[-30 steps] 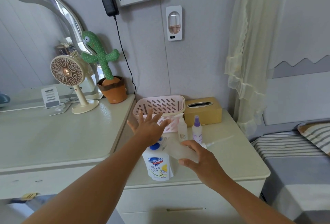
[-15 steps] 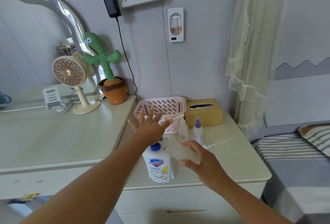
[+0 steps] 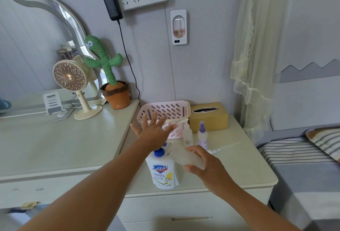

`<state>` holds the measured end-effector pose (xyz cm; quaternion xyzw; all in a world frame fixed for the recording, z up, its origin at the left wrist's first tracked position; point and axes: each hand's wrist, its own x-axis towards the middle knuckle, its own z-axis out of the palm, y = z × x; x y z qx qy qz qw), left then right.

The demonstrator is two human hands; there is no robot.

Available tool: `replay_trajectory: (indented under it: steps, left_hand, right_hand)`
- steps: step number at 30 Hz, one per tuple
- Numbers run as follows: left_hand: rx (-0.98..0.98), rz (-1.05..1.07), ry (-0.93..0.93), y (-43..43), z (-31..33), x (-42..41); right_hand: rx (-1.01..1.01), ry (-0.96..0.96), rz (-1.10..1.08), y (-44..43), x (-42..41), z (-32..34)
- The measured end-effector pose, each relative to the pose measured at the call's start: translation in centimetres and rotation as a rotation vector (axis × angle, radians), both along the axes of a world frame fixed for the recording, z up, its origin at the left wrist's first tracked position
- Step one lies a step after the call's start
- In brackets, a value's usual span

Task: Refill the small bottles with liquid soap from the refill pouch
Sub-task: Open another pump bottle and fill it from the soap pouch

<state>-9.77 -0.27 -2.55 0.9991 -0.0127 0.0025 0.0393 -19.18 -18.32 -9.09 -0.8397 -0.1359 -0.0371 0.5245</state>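
While upright, pouch near nightstand edge

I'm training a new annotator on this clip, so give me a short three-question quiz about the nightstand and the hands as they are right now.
1. True or false: the right hand grips a frosted bottle that is tilted over, not upright.
2. The cap of the refill pouch is: A red, B blue, C green.
3. Fill in: ___ small capped bottles stand upright in front of the tissue box.
Key: 1 true; 2 B; 3 two.
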Motion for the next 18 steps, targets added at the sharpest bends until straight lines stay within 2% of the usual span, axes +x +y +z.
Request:
replay_trajectory:
  steps: [7,18]
  left_hand:
    - [-0.081,0.024,0.008,0.1,-1.3,-0.4]
    - [-0.022,-0.010,-0.011,0.2,-0.1,-0.2]
  right_hand:
    - [-0.025,0.018,0.007,0.2,-0.2,-0.4]
    - [-0.050,-0.006,0.001,-0.1,0.0,0.5]
